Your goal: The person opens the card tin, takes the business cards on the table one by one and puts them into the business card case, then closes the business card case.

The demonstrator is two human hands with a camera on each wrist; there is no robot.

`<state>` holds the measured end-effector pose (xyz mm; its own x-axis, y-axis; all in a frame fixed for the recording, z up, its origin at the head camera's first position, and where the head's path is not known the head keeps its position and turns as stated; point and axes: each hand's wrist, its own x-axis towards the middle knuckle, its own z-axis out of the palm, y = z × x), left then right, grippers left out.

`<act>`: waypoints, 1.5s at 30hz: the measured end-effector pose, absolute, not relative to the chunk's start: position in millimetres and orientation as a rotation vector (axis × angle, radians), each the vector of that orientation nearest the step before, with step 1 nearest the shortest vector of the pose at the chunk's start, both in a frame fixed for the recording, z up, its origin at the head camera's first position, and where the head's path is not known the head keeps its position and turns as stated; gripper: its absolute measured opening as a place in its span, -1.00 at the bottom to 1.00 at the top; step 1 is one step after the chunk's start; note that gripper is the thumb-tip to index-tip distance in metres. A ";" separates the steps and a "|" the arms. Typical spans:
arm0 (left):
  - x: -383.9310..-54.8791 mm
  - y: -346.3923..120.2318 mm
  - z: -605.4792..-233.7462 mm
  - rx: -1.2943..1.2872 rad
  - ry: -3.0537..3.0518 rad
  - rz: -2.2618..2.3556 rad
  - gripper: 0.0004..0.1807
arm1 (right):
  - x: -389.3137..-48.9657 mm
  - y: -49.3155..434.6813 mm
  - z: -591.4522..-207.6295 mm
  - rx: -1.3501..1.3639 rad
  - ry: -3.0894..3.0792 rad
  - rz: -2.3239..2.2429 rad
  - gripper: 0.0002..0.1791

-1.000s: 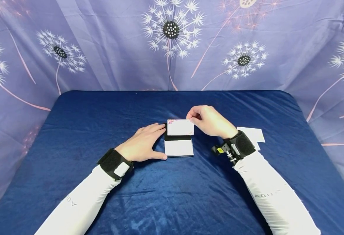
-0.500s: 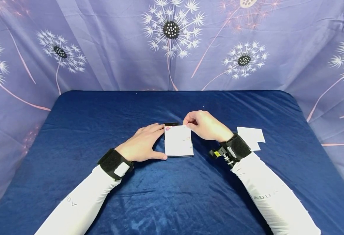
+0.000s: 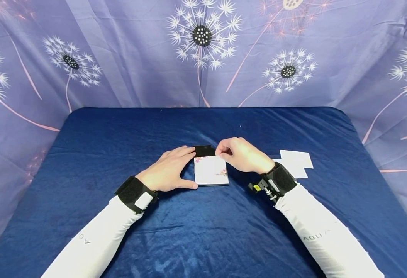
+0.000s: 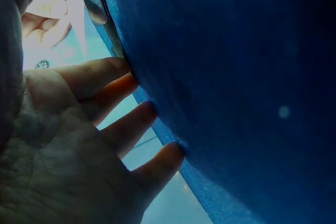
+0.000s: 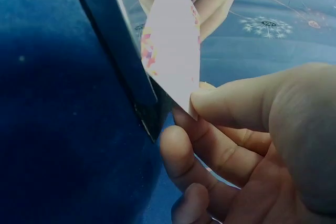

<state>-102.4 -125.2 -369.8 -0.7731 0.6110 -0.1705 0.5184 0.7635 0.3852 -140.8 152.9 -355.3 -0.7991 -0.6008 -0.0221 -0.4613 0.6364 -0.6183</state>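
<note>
My right hand (image 3: 243,155) pinches a white card (image 3: 208,166) by its far right corner, between thumb and fingertips. Pink and orange flowers decorate two corners of the card. In the right wrist view the card (image 5: 173,35) is tilted over a slim card case (image 5: 116,40) with a shiny metal edge. Behind the card, the open black lid (image 3: 203,150) of the case lies on the cloth. My left hand (image 3: 167,170) rests at the left side of the case, fingers spread and thumb near its front corner. In the left wrist view, a fingertip (image 4: 122,65) touches the case's edge.
Several white cards (image 3: 295,159) lie overlapping on the right, partly behind the right wrist. Dark blue cloth (image 3: 189,227) covers the table. A lilac curtain (image 3: 137,50) with dandelion prints hangs behind its far edge.
My right hand has brought the flowered card toward me, from over the open lid to over the case's near half. More of the black lid shows again. The left hand has stayed put.
</note>
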 end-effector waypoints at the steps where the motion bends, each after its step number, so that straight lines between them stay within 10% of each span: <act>1: -102.3 -125.3 -369.7 0.878 2.674 0.462 0.14 | -140.2 153.1 -355.6 -0.870 2.629 -0.897 -0.84; 45: -102.8 -125.0 -369.0 0.889 2.680 0.477 0.15 | -128.6 164.9 -354.1 -0.925 2.601 -0.848 -0.81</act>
<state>-102.8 -125.0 -369.0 -0.7725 0.6157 -0.1554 0.5242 0.7564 0.3912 -128.6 164.9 -354.1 -0.7660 -0.6416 -0.0408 -0.4944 0.6284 -0.6005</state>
